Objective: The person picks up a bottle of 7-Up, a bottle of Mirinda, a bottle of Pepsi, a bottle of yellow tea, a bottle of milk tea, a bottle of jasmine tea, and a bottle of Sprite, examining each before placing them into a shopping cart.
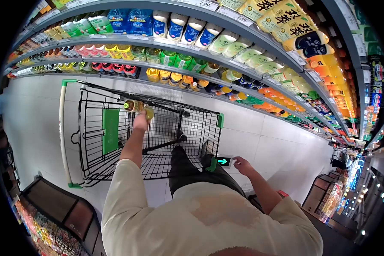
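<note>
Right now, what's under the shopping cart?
Through the wires of the shopping cart, you can see pale floor tiles and a dark bar. The green panel, left hand and the bottle it holds block the view, so what's beneath them is hidden.

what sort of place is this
Most likely a supermarket aisle: there's a black wire shopping cart with a green panel, long grey shelves of colourful bottles, and white price tags.
</note>
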Demonstrator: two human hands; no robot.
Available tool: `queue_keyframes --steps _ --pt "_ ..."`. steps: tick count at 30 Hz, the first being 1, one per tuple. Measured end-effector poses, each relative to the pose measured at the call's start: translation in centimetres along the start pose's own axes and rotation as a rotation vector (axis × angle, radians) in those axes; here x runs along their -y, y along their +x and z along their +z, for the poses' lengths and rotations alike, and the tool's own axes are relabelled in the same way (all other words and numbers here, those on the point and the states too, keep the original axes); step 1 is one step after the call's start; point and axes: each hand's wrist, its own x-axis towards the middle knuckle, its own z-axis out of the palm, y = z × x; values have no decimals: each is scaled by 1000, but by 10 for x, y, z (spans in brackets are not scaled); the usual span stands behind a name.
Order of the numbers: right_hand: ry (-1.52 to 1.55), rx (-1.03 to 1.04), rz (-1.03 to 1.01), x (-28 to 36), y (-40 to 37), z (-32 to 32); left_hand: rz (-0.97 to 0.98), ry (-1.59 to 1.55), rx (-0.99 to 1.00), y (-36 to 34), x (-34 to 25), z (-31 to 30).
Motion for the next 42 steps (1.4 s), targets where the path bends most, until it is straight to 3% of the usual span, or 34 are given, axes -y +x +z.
queue_keyframes --steps 3,5,10,12,13,15,16,17,20,21,23,25,27,28,29,31,33,35,37,39,41,42 --pt "-90 11 -203 39 -1 1 442 653 65 -45 -17 -12" --pt "-67 8 -300 77 -1 2 509 485 127 -84 -47 -25" --pt "36 202 -415 191 -10 -4 572 117 519 -180 -150 -51" --pt "79 197 -783 229 -16 0 580 17 664 -221 -207 -62" --pt "81 189 -795 251 -22 2 590 28 658 -234 -227 -67" --pt "270 450 -725 285 -33 0 557 -131 818 -253 -261 -76" --pt "243 507 -714 285 -27 -1 456 -193 809 -265 -278 -82" --pt "241 495 -734 288 -28 -1 471 -366 812 -266 -281 -81" --pt "697 611 -667 297 -41 1 449 -651 731 -258 -277 -79" --pt "696 596 -683 297 -44 0 451 -775 693 -259 -269 -74" --pt "1110 930 -485 295 -48 0 460 -703 635 -258 -242 -55" --pt "1149 915 -435 294 -46 2 478 -745 807 -289 -234 -30" --pt "964 696 -363 301 -47 -7 337 -877 909 -302 -192 3" --pt "808 551 -662 302 -42 -11 231 -946 987 -304 -180 14" --pt "810 539 -663 307 -48 -22 97 -1084 926 -304 -172 25" --pt "348 354 -663 325 -78 -49 182 -1228 942 -300 -165 46" --pt "264 283 -669 333 -92 -67 222 -1167 852 -308 -188 39" --pt "-110 -135 -757 335 -101 -86 256 -1115 746 -309 -199 36" --pt "66 -162 -820 322 -84 -91 334 -829 507 -304 -208 31" --pt "595 149 -715 310 -67 -95 388 -749 512 -306 -230 30" --pt "568 195 -675 306 -66 -108 646 -448 386 -316 -256 41" --pt "497 107 -799 302 -62 -113 690 -360 368 -311 -262 48"
